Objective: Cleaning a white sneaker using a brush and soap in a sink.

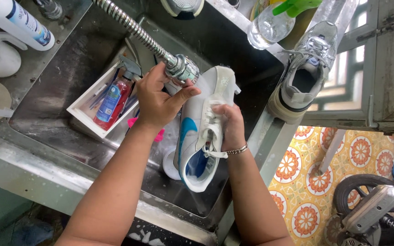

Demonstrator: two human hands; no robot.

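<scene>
Over the steel sink [69,82], past the white tray [85,114] with its red spray bottle [112,100], the left hand [158,100] is clamped on the shower head [183,69], the right hand [230,125] grips the white-and-blue shoe [197,136] by its laces, and a grey shoe [304,68] rests on the sink's right edge.

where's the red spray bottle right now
In the head view, the red spray bottle lies in a white tray on the left side of the steel sink, just left of the left hand holding the shower head.
</scene>
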